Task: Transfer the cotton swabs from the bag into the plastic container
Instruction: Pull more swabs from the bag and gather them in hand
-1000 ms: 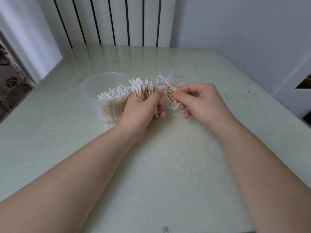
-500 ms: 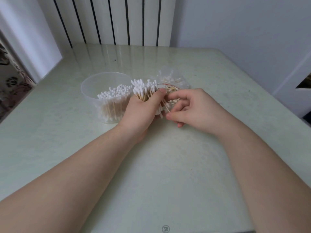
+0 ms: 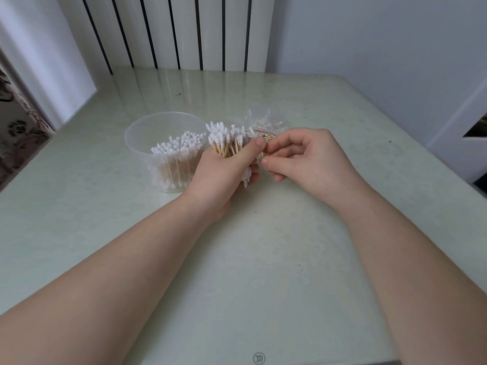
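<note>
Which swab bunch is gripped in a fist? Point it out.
The upright bundle gripped in the left hand; the others sit in the container and bag.

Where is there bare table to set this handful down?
Bare: the near table between the forearms, and the far strip between plastic container and radiator. Crowded: where left hand, right hand, cotton swabs and bag bunch beside it.

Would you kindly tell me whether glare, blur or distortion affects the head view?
Head view: soft, even light, hardly any shadows; the radiator mirrors as pale streaks on the glossy table; wide-angle bowing at the table's edges; the swabs in the left hand blur into white; the clear bag is hard to outline.
</note>
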